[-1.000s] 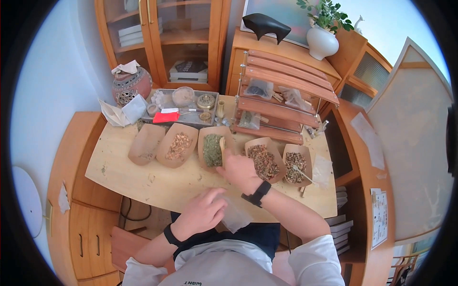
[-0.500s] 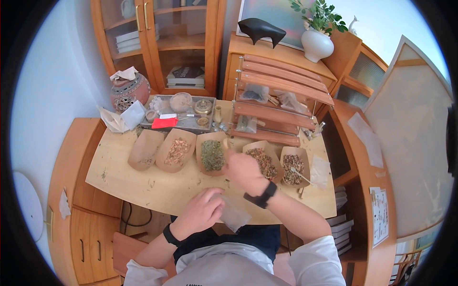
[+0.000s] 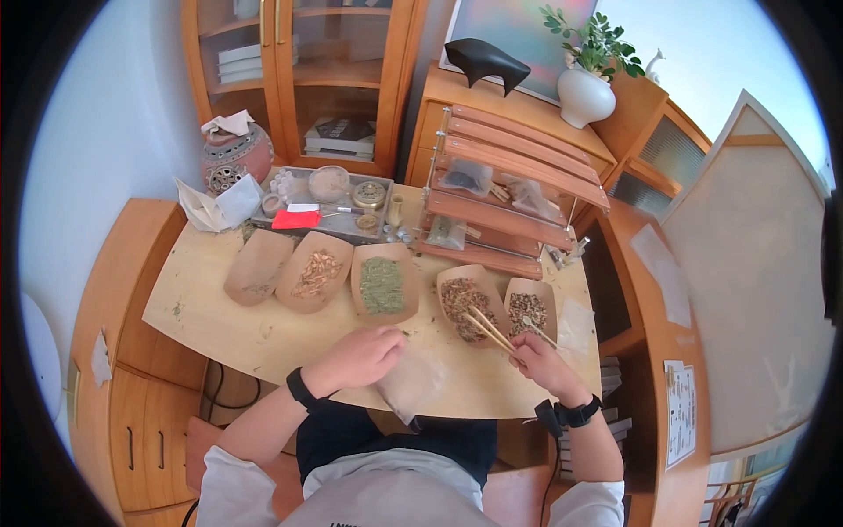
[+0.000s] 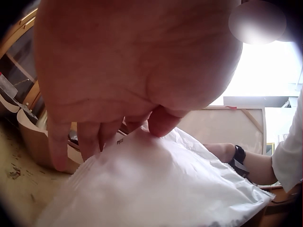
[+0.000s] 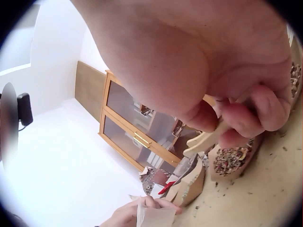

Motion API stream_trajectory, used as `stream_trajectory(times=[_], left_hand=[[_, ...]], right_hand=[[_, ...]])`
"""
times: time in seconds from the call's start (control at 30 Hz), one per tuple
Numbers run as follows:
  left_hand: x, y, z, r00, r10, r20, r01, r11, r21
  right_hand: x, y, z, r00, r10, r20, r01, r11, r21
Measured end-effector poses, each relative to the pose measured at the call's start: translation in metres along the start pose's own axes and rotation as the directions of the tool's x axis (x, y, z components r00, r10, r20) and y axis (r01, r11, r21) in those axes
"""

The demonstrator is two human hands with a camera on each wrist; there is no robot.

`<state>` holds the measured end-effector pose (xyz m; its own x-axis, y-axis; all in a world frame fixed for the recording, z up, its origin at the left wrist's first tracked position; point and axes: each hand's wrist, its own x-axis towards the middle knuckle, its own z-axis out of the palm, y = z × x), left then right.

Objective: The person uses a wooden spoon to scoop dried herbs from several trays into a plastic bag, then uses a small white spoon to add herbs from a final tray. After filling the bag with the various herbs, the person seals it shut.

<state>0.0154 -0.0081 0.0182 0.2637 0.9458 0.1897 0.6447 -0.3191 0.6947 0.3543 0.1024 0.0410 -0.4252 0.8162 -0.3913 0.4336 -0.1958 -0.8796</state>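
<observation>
My left hand point(image 3: 358, 358) pinches the top edge of a translucent white bag point(image 3: 411, 384) near the table's front edge. In the left wrist view the bag point(image 4: 156, 184) hangs below the fingers, with dark bits showing at its bottom corner. Wooden tongs point(image 3: 488, 328) are gripped by my right hand point(image 3: 542, 364), and their tips point down into a brown paper tray point(image 3: 455, 271) of mixed dried herbs point(image 3: 459, 299). Up close in the right wrist view, thumb and fingers close around the tongs point(image 5: 201, 142).
Left of that tray stands one with green herb point(image 3: 382, 285), then one with orange-brown pieces point(image 3: 317, 274). At right, another tray holds a mix and a small spoon point(image 3: 537, 328). Behind are a grey tray point(image 3: 338, 225) of small vessels and a wooden rack point(image 3: 505, 211).
My right hand has moved right, from the tray of green herb to the mixed-herb tray, still with the tongs. My left hand and the bag have shifted slightly.
</observation>
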Motion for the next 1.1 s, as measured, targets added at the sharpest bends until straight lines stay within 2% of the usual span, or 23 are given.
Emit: stream_trajectory(times=[0.03, 0.13, 0.23, 0.33, 0.53, 0.63, 0.73, 0.83, 0.93, 1.03, 1.1], left_hand=[[0.001, -0.002, 0.0, 1.0, -0.011, -0.001, 0.011, 1.0, 0.0], [0.0, -0.01, 0.001, 0.99, 0.034, -0.139, -0.028, 0.999, 0.047], [-0.006, -0.013, 0.0, 0.988, 0.016, -0.151, 0.0, 0.994, 0.107], [-0.011, -0.004, -0.006, 0.991, 0.005, -0.137, 0.019, 0.984, 0.177], [-0.018, 0.021, -0.018, 0.991, -0.02, -0.13, 0.038, 0.989, 0.141], [-0.02, 0.035, -0.022, 0.991, 0.014, -0.134, 0.006, 0.989, 0.149], [-0.018, 0.039, -0.02, 0.981, 0.107, -0.162, -0.077, 0.981, 0.179], [-0.012, 0.047, -0.02, 0.972, 0.172, -0.159, -0.141, 0.971, 0.191], [-0.004, 0.046, -0.021, 0.96, 0.243, -0.135, -0.21, 0.952, 0.223], [0.002, 0.043, -0.02, 0.957, 0.26, -0.127, -0.221, 0.94, 0.26], [0.006, 0.043, -0.018, 0.954, 0.266, -0.139, -0.225, 0.94, 0.255]], right_hand=[[-0.001, 0.006, -0.001, 0.999, 0.017, -0.04, -0.016, 0.999, 0.034], [-0.011, 0.003, 0.002, 0.978, -0.18, -0.103, 0.136, 0.932, -0.337], [-0.013, 0.004, 0.003, 0.965, -0.256, -0.059, 0.209, 0.885, -0.415], [-0.003, 0.016, 0.016, 0.893, -0.427, -0.141, 0.229, 0.701, -0.676], [0.02, 0.019, 0.034, 0.811, -0.581, -0.074, 0.293, 0.512, -0.807], [0.022, 0.015, 0.043, 0.791, -0.611, -0.021, 0.379, 0.517, -0.767], [0.02, 0.006, 0.058, 0.808, -0.589, -0.011, 0.351, 0.496, -0.794], [0.029, 0.006, 0.07, 0.789, -0.615, -0.016, 0.382, 0.51, -0.771], [0.026, -0.003, 0.079, 0.852, -0.522, -0.036, 0.351, 0.622, -0.7], [0.017, -0.019, 0.081, 0.945, -0.315, -0.088, 0.256, 0.88, -0.401], [0.003, -0.039, 0.083, 0.972, -0.234, -0.024, 0.22, 0.941, -0.259]])
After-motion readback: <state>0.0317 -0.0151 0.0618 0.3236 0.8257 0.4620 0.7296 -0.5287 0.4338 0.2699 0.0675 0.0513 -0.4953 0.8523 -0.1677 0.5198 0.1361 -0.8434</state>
